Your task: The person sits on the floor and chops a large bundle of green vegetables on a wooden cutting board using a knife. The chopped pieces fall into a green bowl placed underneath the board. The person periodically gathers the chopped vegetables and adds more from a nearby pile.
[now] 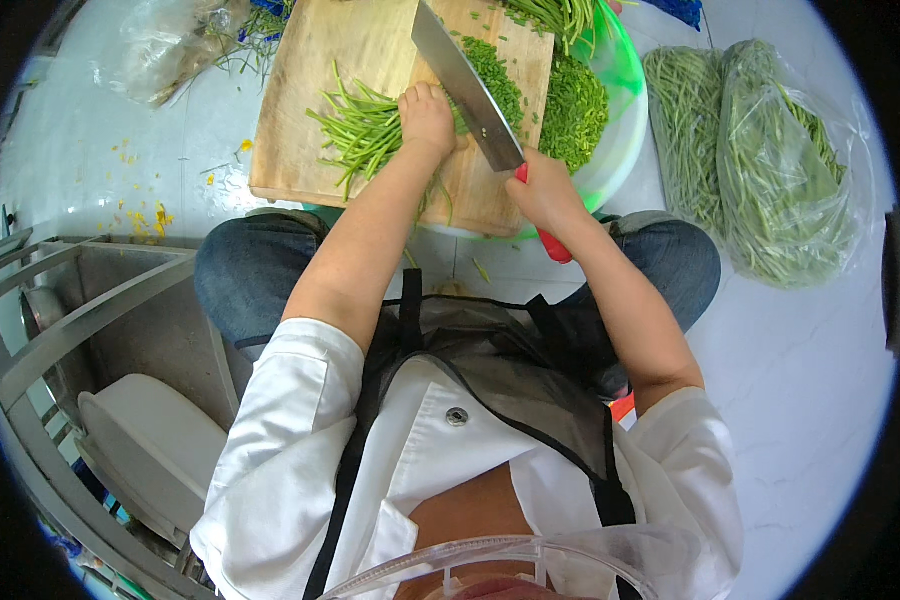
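My left hand (427, 120) presses a bunch of long green stalks (356, 131) onto a wooden cutting board (292, 157). In my right hand (547, 191) is the red handle of a cleaver (469, 90), whose broad blade slants up and left, close beside my left hand. Finely chopped green pieces (495, 79) lie on the board just right of the blade. A green and white basin (630, 127) sits under the board's right side and holds more chopped greens (574, 112). Uncut stalks (559, 15) rest at the top, over the basin and board edge.
Clear plastic bags of long green stalks (780, 165) lie on the tiled floor at right. Another plastic bag (172, 45) is at upper left, with yellow scraps (157, 217) below it. A metal rack (97, 307) with a white plastic tub (150, 427) stands at lower left.
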A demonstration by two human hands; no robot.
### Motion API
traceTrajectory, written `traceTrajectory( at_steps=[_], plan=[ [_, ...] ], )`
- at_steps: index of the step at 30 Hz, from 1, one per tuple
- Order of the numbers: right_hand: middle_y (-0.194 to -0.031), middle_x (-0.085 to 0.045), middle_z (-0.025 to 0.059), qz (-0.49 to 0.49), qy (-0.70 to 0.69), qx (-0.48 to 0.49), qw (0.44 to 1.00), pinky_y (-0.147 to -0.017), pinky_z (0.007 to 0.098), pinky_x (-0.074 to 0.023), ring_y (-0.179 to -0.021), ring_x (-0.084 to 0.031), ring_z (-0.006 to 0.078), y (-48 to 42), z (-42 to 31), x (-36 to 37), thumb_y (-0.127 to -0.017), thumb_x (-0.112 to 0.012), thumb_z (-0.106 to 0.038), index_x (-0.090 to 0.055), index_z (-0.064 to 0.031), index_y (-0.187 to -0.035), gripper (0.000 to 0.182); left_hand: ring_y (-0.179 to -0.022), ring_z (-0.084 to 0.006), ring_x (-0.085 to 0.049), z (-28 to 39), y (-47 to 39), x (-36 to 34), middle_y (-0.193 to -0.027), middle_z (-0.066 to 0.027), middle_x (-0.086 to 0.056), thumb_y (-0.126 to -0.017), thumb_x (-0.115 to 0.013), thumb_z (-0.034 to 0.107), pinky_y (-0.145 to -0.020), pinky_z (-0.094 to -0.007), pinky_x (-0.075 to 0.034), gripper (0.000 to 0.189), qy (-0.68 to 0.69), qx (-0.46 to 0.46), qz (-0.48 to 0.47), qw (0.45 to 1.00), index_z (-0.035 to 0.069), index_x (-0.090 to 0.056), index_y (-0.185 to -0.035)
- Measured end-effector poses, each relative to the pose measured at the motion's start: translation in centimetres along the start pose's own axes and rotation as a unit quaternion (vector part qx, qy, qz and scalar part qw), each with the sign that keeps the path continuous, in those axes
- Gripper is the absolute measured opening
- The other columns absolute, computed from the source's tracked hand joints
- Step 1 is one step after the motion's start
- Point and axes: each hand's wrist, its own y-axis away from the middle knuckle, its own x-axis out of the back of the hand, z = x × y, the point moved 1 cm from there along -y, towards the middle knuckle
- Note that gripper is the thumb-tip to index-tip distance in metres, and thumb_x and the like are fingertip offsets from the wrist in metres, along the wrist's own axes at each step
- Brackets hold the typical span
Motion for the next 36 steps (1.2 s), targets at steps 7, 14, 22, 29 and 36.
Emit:
traceTrajectory(
  at_steps=[7, 14, 22, 29, 36],
  plan=[
    [-0.084, -0.060, 0.0299, -0.067, 0.039, -0.031, 0.997, -0.073, 0.0466, -0.0485, -0.081, -0.060, 0.0436, 3.0, -0.4, 2.0, -0.078, -0.056, -0.014, -0.056, 0.0080, -0.091, 0.026, -0.109, -0.0304, -0.044, -0.4, -0.5, -2.6, -0.111, -0.0148, -0.048, -0.053, -0.083, 0.043, -0.095, -0.0402, -0.034, 0.081, -0.055, 0.012, 0.054, 0.997, -0.003, -0.049, -0.110],
    [-0.085, -0.063, 0.0271, -0.003, 0.089, 0.002, 0.996, -0.074, 0.0469, -0.0504, -0.081, -0.062, 0.0413, -4.7, -0.1, -3.5, -0.079, -0.055, -0.012, -0.062, 0.0040, -0.089, 0.020, -0.105, -0.0296, -0.047, 0.1, 0.1, -0.8, -0.105, -0.0134, -0.050, -0.051, -0.083, 0.042, -0.092, -0.0397, -0.036, 0.076, 0.006, -0.019, 0.047, 0.999, -0.001, -0.051, -0.106],
    [-0.085, -0.063, 0.0245, 0.004, 0.076, 0.014, 0.997, -0.074, 0.0471, -0.0503, -0.083, -0.063, 0.0402, -4.9, 0.1, -3.4, -0.081, -0.054, -0.019, -0.062, -0.0004, -0.091, 0.023, -0.137, -0.0355, -0.021, 0.0, 3.2, 2.4, -0.147, -0.0240, -0.022, -0.048, -0.079, 0.063, -0.111, -0.0530, -0.013, 0.130, -0.120, 0.044, -0.036, 0.991, -0.008, -0.019, -0.140],
    [-0.085, -0.064, 0.0227, 0.001, 0.011, 0.009, 1.000, -0.073, 0.0455, -0.0499, -0.082, -0.063, 0.0391, -5.3, 1.9, -2.8, -0.076, -0.058, -0.017, -0.060, -0.0007, -0.089, 0.022, -0.137, -0.0351, -0.020, -2.0, 2.5, 2.3, -0.144, -0.0228, -0.028, -0.043, -0.079, 0.065, -0.111, -0.0528, -0.013, 0.136, -0.134, 0.011, -0.058, 0.989, -0.007, -0.018, -0.140],
    [-0.082, -0.062, 0.0237, 0.017, -0.027, -0.019, 0.999, -0.070, 0.0442, -0.0490, -0.078, -0.062, 0.0391, -3.2, 2.1, -0.8, -0.074, -0.060, -0.015, -0.057, 0.0010, -0.088, 0.022, -0.116, -0.0316, -0.044, -2.8, 1.5, 0.7, -0.118, -0.0150, -0.050, -0.046, -0.081, 0.057, -0.102, -0.0458, -0.031, 0.106, -0.073, -0.012, -0.037, 0.997, -0.003, -0.041, -0.124]
  ],
)
